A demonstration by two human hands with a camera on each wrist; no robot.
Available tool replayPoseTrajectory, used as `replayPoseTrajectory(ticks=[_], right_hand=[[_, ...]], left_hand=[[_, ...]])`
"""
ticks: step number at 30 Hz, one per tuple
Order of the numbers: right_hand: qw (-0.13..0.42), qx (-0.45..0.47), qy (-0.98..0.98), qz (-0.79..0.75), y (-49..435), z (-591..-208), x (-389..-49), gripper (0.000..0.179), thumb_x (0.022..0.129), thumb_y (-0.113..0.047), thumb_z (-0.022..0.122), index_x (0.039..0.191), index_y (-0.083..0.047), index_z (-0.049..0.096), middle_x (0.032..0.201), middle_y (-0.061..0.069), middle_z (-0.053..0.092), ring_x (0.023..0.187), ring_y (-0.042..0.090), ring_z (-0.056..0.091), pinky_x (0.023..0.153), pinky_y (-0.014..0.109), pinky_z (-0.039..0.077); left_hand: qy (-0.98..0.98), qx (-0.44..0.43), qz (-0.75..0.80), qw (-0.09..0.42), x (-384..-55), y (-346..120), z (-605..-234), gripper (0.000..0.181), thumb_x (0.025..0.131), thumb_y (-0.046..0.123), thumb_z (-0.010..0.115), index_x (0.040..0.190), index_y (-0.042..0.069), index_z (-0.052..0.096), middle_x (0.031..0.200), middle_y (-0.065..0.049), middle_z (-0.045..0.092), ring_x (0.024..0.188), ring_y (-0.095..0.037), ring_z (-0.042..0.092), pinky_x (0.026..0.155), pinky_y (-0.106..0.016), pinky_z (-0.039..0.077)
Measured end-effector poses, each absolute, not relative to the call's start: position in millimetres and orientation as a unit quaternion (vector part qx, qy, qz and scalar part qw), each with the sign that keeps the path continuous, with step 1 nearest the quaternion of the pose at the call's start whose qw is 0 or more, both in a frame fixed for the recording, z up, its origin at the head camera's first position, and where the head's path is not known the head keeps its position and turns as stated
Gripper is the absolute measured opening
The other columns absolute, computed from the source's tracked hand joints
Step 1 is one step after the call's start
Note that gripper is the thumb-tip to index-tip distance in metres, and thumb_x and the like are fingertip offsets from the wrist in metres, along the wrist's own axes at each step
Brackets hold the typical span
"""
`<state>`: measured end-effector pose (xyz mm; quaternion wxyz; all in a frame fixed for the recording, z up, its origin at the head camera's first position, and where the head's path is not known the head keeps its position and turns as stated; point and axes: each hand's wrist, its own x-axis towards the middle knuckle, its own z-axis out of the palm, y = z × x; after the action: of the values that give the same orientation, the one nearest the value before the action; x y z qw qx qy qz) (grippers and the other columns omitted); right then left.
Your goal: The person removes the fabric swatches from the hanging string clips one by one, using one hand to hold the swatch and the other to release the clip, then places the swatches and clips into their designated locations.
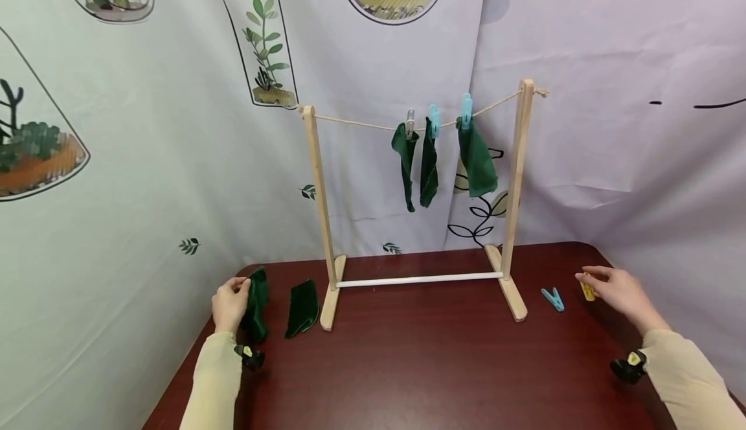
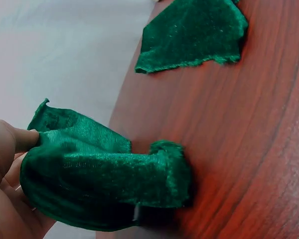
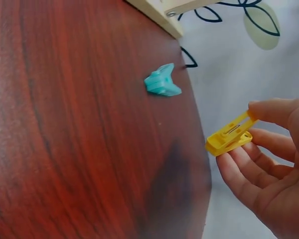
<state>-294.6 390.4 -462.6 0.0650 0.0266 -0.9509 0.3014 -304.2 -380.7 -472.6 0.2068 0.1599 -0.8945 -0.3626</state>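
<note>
My left hand [image 1: 229,305] pinches a dark green velvety cloth piece [image 1: 255,304] over the table's left side; in the left wrist view the cloth [image 2: 114,179] hangs folded from thumb and fingers. Just right of it a second green cloth piece [image 1: 302,307] lies flat. At the far right my right hand [image 1: 619,291] holds a yellow clothespin [image 3: 229,137] between thumb and fingers, above the table edge. A light blue clothespin [image 1: 553,299] lies on the table to its left. Between the hands stands a small wooden drying rack [image 1: 319,190] with a string line [image 1: 355,122].
Three green cloth pieces [image 1: 479,161] hang on the line's right half, under one transparent clothespin [image 1: 410,124] and two blue clothespins [image 1: 467,111]. A white bar [image 1: 419,280] joins the rack's feet. Behind the dark red table [image 1: 408,359] hangs a printed white curtain [image 1: 175,125].
</note>
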Motion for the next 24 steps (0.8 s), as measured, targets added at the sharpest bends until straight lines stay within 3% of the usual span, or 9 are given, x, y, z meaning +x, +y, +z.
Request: replayPoseTrajectory(ticks=[5, 9, 16, 19, 24], right_hand=[[0.049, 0.018, -0.954, 0.296, 392.5, -468.0, -295.3, 0.061, 0.105, -0.036, 0.053, 0.132, 0.018, 0.052, 0.083, 0.014, 0.068, 0.071, 0.020, 0.056, 0.063, 0.034, 0.044], [0.052, 0.021, -0.958, 0.281, 392.3, -472.3, -296.0, 0.057, 0.104, -0.032, 0.055, 0.128, 0.020, 0.054, 0.082, 0.018, 0.068, 0.073, 0.024, 0.056, 0.065, 0.036, 0.044], [0.043, 0.025, -0.958, 0.281, 394.4, -477.6, -296.5, 0.057, 0.104, -0.030, 0.055, 0.126, 0.023, 0.052, 0.103, 0.036, 0.064, 0.090, 0.046, 0.060, 0.076, 0.057, 0.049], [0.037, 0.023, -0.958, 0.284, 395.3, -480.3, -297.2, 0.058, 0.105, -0.030, 0.054, 0.127, 0.023, 0.051, 0.114, 0.042, 0.058, 0.101, 0.056, 0.056, 0.080, 0.063, 0.047], [0.028, 0.019, -0.958, 0.283, 396.6, -487.5, -297.3, 0.057, 0.105, -0.030, 0.054, 0.127, 0.023, 0.052, 0.120, 0.043, 0.055, 0.108, 0.062, 0.050, 0.084, 0.066, 0.045]], left_hand=[[-0.897, 0.163, -0.365, 0.191, -301.9, -375.5, -480.7, 0.035, 0.106, 0.023, 0.052, 0.125, -0.003, 0.063, 0.121, -0.029, 0.064, 0.107, -0.047, 0.058, 0.088, -0.059, 0.045], [-0.898, 0.165, -0.367, 0.176, -301.3, -370.2, -488.1, 0.035, 0.106, 0.023, 0.052, 0.126, -0.002, 0.064, 0.124, -0.028, 0.063, 0.108, -0.047, 0.058, 0.087, -0.059, 0.045], [-0.906, 0.156, -0.360, 0.158, -304.1, -363.0, -500.3, 0.035, 0.105, 0.024, 0.052, 0.125, -0.003, 0.064, 0.122, -0.029, 0.064, 0.102, -0.045, 0.061, 0.081, -0.057, 0.047], [-0.909, 0.154, -0.360, 0.145, -304.4, -360.9, -503.1, 0.035, 0.105, 0.023, 0.052, 0.126, -0.003, 0.063, 0.123, -0.028, 0.064, 0.103, -0.045, 0.061, 0.082, -0.057, 0.047], [-0.912, 0.147, -0.362, 0.124, -303.5, -357.0, -504.4, 0.036, 0.105, 0.022, 0.053, 0.128, -0.004, 0.062, 0.123, -0.029, 0.063, 0.102, -0.045, 0.062, 0.080, -0.058, 0.048]])
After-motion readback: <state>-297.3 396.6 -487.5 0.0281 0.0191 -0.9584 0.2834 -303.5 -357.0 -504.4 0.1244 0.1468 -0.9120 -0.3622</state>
